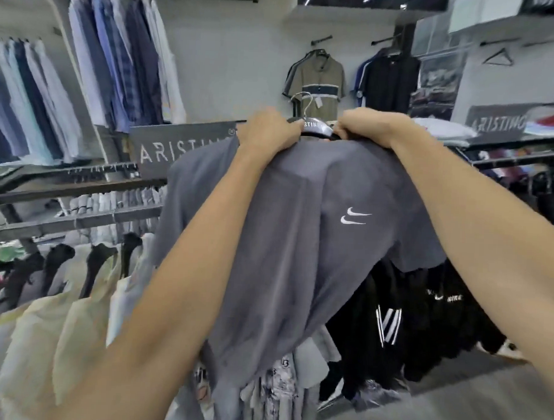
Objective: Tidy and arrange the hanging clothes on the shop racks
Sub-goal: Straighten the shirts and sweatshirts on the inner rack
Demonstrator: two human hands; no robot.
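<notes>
A grey T-shirt [300,229] with two white swoosh marks on the chest hangs from a dark hanger [314,127] with a silver hook, held up in front of me. My left hand [269,129] grips the shirt's collar and the hanger's left shoulder. My right hand [365,125] pinches the collar at the hanger's right side. Both forearms stretch out over the shirt, and its lower part drapes down over the clothes below.
Below left hang pale yellow and white shirts [55,321] on black hangers; below right hang black garments [423,309]. A rack rail [71,224] runs at the left. Shirts [117,63] hang on the back wall, with two polo shirts [318,82] further right.
</notes>
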